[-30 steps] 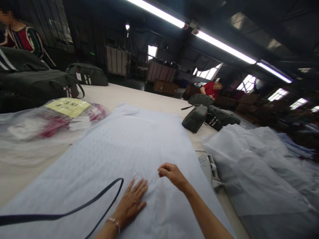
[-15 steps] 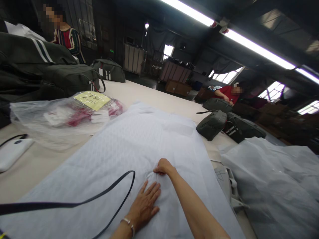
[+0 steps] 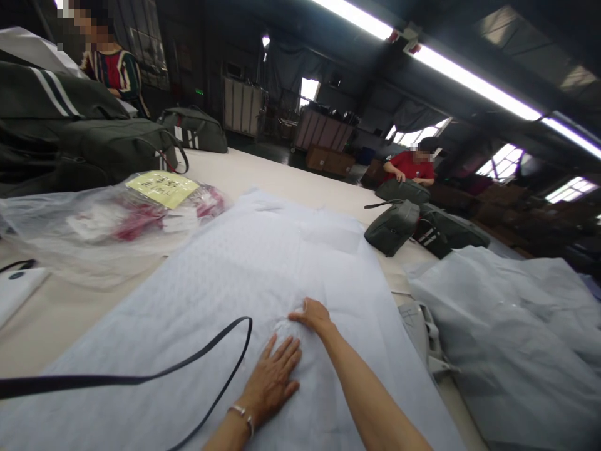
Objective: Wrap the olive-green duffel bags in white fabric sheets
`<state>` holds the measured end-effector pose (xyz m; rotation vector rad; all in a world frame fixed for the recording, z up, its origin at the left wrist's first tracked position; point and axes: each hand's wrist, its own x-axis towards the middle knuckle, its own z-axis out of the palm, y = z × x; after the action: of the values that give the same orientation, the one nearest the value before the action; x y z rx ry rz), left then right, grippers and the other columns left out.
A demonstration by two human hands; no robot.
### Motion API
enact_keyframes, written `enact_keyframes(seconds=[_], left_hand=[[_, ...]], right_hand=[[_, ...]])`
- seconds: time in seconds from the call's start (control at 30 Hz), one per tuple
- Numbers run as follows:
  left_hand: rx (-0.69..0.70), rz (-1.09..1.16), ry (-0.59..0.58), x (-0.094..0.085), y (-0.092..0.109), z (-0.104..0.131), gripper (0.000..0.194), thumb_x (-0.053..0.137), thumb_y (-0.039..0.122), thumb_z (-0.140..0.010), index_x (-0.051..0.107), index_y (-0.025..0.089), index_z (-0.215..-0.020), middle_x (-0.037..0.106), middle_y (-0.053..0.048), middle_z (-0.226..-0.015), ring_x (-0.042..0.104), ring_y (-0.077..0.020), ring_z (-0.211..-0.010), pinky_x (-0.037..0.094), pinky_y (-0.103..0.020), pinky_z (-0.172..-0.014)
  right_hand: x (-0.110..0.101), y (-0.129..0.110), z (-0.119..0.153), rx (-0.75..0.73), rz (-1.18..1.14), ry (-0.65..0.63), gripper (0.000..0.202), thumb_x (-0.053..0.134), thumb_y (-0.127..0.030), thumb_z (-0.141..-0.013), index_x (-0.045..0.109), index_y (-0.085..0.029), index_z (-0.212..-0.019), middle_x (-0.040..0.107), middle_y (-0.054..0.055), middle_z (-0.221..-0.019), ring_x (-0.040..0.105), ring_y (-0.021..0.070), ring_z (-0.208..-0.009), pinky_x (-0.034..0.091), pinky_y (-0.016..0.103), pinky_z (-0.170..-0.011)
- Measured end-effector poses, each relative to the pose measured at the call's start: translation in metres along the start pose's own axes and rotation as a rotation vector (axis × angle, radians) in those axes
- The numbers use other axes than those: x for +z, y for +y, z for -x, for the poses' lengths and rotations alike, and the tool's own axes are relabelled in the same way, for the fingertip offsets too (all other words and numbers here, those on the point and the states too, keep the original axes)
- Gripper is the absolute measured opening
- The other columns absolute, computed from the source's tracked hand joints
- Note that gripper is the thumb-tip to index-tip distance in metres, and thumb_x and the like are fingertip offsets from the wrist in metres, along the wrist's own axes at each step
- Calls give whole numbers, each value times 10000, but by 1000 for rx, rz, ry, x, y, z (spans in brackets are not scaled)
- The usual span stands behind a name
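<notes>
A white, faintly dimpled sheet (image 3: 220,263) lies spread over the table under both my hands. My left hand (image 3: 271,380), with a bracelet at the wrist, rests flat on it with the fingers stretched out. Just beyond and to the right, my right hand (image 3: 313,315) touches the sheet, its thumb apart from the bent fingers, which are partly hidden. Small wrinkles run through the sheet between the two hands. A dark narrow strap (image 3: 206,354) loops over the sheet left of my left hand.
Dark green bags (image 3: 107,147) are piled at the left, near a clear plastic bag (image 3: 94,250) with a yellow label (image 3: 163,189). A white phone-like device (image 3: 19,294) lies nearer. Right are more green bags (image 3: 393,227) and plastic sheeting (image 3: 511,326). Two people work across the table.
My right thumb has moved apart from the fingers, which were pinched together at the sheet. My left hand stays flat. The person in red has straightened up, and the view has shifted slightly.
</notes>
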<state>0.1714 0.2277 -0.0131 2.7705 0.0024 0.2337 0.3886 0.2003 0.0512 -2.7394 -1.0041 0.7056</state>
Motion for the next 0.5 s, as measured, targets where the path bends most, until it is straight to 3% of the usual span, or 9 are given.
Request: enact_keyframes(seconds=[0.13, 0.23, 0.33, 0.4, 0.5], left_hand=[[22, -97, 65, -2, 0, -1, 589, 488, 414, -918, 314, 262, -1460, 332, -7, -1552, 284, -215, -1430, 192, -486, -1197], [49, -146, 130, -5, 0, -3, 545, 467, 434, -929, 366, 258, -1435, 409, -11, -1512, 341, -201, -1399, 195, -462, -1195], [57, -125, 127, -5, 0, -4, 539, 435, 447, -944, 378, 231, -1435, 434, -50, -1495, 346, -217, -1397, 177, -481, -1198], [53, -108, 112, -5, 0, -5, 532, 401, 463, -957, 392, 218, -1429, 423, -66, -1500, 335, -231, -1405, 178, -503, -1194], [43, -101, 86, -5, -2, -12, 510, 355, 482, -971, 437, 221, -1402, 425, -67, -1497, 341, -241, -1403, 204, -521, -1182]], right_hand=[[-12, 14, 20, -83, -171, 46, 448, 617, -533, -809, 644, -153, -1044, 737, 69, -953, 691, 194, -867, 517, 269, -744], [-9, 29, 67, -115, -244, 138, 443, 515, -443, -909, 572, -155, -1240, 675, 98, -1202, 644, 190, -1074, 492, 295, -929], [20, 43, 132, -252, -192, 225, 551, 458, -456, -946, 440, -154, -1406, 473, 118, -1467, 407, 233, -1372, 313, 410, -1151], [48, 48, 169, -387, -82, 249, 648, 454, -510, -942, 346, -152, -1471, 360, 118, -1539, 264, 263, -1448, 205, 493, -1196], [84, 51, 196, -459, 54, 268, 721, 436, -558, -937, 252, -160, -1510, 290, 113, -1568, 205, 274, -1467, 168, 544, -1198]])
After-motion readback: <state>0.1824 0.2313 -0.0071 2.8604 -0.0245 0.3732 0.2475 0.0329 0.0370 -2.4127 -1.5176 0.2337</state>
